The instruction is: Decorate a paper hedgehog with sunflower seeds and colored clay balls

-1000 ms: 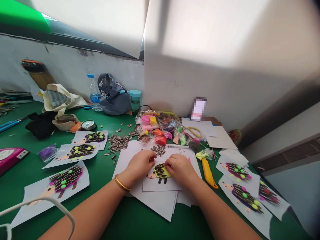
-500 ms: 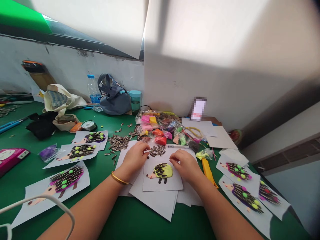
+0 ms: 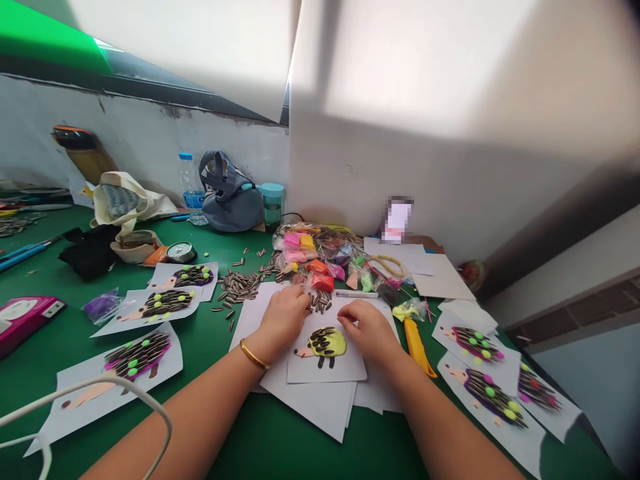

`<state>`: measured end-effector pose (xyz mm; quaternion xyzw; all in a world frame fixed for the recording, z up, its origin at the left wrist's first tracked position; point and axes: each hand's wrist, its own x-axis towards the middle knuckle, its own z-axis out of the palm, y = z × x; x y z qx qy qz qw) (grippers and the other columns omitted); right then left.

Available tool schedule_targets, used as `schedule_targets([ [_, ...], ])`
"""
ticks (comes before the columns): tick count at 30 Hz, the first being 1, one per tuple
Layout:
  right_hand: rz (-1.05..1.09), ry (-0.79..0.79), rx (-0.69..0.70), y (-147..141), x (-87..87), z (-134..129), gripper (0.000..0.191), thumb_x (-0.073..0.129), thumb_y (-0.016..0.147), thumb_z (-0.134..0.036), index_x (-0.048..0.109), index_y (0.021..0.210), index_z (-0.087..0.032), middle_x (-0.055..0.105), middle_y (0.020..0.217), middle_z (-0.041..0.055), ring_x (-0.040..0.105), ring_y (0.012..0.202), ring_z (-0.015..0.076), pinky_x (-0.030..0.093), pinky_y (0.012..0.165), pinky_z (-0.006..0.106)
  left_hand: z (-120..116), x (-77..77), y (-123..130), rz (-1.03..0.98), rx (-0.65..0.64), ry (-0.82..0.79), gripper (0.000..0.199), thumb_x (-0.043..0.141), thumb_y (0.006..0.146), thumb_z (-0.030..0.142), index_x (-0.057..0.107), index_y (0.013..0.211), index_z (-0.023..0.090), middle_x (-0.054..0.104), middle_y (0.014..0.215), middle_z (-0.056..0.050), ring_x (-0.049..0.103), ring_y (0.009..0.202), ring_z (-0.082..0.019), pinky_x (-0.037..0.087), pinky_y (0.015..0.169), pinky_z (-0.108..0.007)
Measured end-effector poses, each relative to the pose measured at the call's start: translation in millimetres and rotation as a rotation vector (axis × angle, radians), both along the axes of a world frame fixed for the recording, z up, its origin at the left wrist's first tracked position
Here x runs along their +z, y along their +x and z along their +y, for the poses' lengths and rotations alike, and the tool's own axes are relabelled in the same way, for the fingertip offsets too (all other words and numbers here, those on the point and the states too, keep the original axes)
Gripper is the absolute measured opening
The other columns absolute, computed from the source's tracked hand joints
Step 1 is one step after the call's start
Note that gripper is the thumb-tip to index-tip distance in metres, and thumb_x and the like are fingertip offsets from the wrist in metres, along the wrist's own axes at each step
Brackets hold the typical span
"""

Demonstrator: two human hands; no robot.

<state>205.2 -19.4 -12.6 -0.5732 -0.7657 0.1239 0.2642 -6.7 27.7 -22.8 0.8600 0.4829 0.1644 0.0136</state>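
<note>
On the white paper [image 3: 300, 371] lies a hedgehog picture [image 3: 333, 341] with a yellow-green clay body, a pinkish snout and dark sunflower seeds set in rows on its back. Just above it is a small pile of sunflower seeds [image 3: 321, 302]. My left hand [image 3: 286, 315] reaches over the left side of this pile, fingers bent together and pointing down; its fingertips are partly hidden. Beside the upper right of the hedgehog, my right hand [image 3: 369, 331] has its thumb and fingers curled together. Whatever it may hold is too small to make out.
Bagged coloured clay [image 3: 320, 267] and a pen [image 3: 356, 293] lie behind the paper. A larger seed heap [image 3: 243, 285] is to the left. Finished hedgehog pictures flank both sides, one being at front left [image 3: 135, 357]. A yellow tool [image 3: 417, 347] lies right; a white cable [image 3: 165, 427] crosses the front left.
My left hand has moved a little right, over the small seed pile, and its fingers have closed downward. My right hand has barely moved. The view has shifted slightly.
</note>
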Motion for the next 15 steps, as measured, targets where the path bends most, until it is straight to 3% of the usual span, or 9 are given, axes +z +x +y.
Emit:
schedule_targets([
  [7,0.032,0.044,-0.005,-1.2,0.2,0.7,0.012,0.058,0.086,-0.017,0.069,0.084,-0.021,0.068,0.087,0.0034,0.059,0.084,0.0191,0.044,0.077,0.032,-2.8,-1.5,2.5,-0.044,-0.032,0.022,0.016,0.056,0.083,0.01,0.066,0.088,0.021,0.065,0.087,-0.007,0.056,0.09,-0.024,0.039,0.078,-0.037],
  [11,0.036,0.076,0.0,-1.1,-0.6,0.4,0.012,0.057,0.087,-0.017,0.069,0.086,-0.021,0.068,0.086,0.0038,0.06,0.085,0.0199,0.046,0.078,0.033,1.9,-1.4,-1.1,-0.145,-0.006,-0.013,0.016,0.058,0.082,0.013,0.07,0.087,0.022,0.067,0.092,-0.008,0.057,0.091,-0.025,0.04,0.08,-0.038],
  [15,0.101,0.141,0.023,-3.5,-3.6,-1.1,0.015,0.056,0.089,-0.018,0.069,0.096,-0.022,0.07,0.095,0.0057,0.062,0.091,0.0211,0.048,0.083,0.036,0.9,2.1,-1.2,-0.275,-0.057,-0.054,0.018,0.054,0.086,0.015,0.07,0.092,0.022,0.07,0.092,-0.007,0.059,0.09,-0.024,0.041,0.084,-0.038],
])
